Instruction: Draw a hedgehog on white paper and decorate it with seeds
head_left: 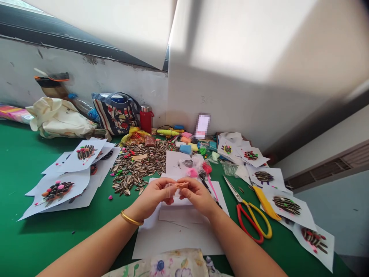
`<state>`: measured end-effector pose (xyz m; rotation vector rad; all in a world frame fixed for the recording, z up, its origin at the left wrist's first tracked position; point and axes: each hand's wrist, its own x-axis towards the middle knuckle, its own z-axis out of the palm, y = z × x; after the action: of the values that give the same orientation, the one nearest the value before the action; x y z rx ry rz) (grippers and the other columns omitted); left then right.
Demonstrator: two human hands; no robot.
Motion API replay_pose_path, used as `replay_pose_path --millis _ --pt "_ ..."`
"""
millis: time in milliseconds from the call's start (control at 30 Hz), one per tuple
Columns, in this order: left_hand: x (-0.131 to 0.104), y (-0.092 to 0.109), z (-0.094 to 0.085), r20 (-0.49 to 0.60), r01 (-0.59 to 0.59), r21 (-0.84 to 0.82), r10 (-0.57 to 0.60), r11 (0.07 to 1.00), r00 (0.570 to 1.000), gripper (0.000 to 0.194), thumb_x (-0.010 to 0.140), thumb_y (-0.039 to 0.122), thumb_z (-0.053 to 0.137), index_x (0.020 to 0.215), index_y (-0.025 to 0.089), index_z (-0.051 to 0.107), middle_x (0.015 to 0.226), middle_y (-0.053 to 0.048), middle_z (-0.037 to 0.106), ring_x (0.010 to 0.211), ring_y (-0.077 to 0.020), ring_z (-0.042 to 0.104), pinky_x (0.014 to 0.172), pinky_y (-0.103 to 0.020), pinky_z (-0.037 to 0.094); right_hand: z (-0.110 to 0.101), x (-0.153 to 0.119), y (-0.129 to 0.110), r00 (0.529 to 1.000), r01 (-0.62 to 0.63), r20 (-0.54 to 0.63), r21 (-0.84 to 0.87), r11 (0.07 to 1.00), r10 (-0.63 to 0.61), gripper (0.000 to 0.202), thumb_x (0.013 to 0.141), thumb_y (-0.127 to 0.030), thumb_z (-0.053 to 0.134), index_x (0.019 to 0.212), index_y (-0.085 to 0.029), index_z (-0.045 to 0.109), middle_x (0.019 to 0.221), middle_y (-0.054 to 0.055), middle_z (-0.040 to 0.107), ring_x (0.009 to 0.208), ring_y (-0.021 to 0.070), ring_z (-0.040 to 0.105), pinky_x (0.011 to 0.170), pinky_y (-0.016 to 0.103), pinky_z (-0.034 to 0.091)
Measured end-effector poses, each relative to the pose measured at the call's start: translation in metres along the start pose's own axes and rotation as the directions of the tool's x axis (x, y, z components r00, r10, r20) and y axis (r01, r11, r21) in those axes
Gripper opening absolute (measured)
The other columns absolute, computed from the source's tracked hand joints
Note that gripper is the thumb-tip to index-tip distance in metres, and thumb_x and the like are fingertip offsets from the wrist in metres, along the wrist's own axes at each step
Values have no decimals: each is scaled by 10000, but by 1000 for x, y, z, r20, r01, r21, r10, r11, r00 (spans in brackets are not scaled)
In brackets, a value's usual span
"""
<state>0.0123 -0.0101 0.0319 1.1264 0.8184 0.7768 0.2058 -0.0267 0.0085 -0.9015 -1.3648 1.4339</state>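
My left hand (157,194) and my right hand (198,195) meet over the white paper (178,240). Between their fingertips is a small orange-brown piece of modelling clay (181,186), with what looks like clear plastic wrap about it. Both hands are closed on it, and the fingers partly hide it. Just beyond lie pink clay (191,172) and red clay (206,167) in clear bags. A heap of striped sunflower seeds (144,161) spreads to the left of the hands.
Open scissors (250,215) with red and yellow handles lie at right, beside a yellow strip-like object (266,204). Seed-decorated sheets (65,192) are stacked at left, with more cards (305,209) at right. A red flask (145,119) and patterned bag (117,113) stand by the wall.
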Motion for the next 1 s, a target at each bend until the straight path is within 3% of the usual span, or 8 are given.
replay_pose_path --millis 267,400,533,600,700,800,1000 --pt "0 6 5 -70 47 131 -38 990 997 342 653 440 808 813 167 678 722 -3 620 579 -112 524 556 -250 436 2 0 -1 989 -32 -147 -6 999 31 377 795 -532 693 934 -182 694 767 40 699 624 140 621 626 314 569" --pt "-1 9 4 -47 -84 245 99 966 994 286 771 454 708 785 168 707 761 -32 629 673 -145 542 634 -271 442 -1 1 -2 991 -29 -133 4 1000 29 371 800 -531 689 957 -194 693 761 26 673 637 137 609 634 306 560" --pt "0 7 3 -82 -191 290 223 938 971 308 810 431 668 668 160 635 714 -30 599 690 -151 533 651 -268 431 0 1 0 997 -3 -76 57 998 7 409 804 -513 693 1078 -212 660 836 26 652 684 130 597 657 297 539" --pt "0 5 4 -138 -180 212 212 961 968 279 836 429 635 738 169 618 658 -2 568 623 -132 508 609 -257 422 2 0 0 999 5 -41 92 996 -1 543 748 -430 772 1224 -249 583 860 8 630 741 133 598 672 279 520" --pt "0 2 4 -191 -143 122 164 982 968 267 860 412 599 1001 186 616 591 37 534 548 -118 479 551 -243 408 5 -1 -1 999 -7 -38 89 996 10 697 742 -333 782 1353 -296 450 798 -31 588 715 127 590 661 276 502" --pt "-1 1 4 -189 -122 95 139 988 972 336 852 385 603 1124 188 591 596 42 529 530 -112 466 523 -235 397 5 -1 -2 997 4 -80 56 998 0 579 803 -337 716 1321 -298 460 776 -35 577 671 128 589 672 305 511" --pt "0 -3 4 -133 -155 139 173 978 976 294 863 407 614 1071 201 588 795 -1 604 643 -118 520 583 -242 428 3 0 -2 986 56 -161 10 998 -54 341 831 -358 689 1146 -259 604 827 3 615 720 128 567 674 282 516"
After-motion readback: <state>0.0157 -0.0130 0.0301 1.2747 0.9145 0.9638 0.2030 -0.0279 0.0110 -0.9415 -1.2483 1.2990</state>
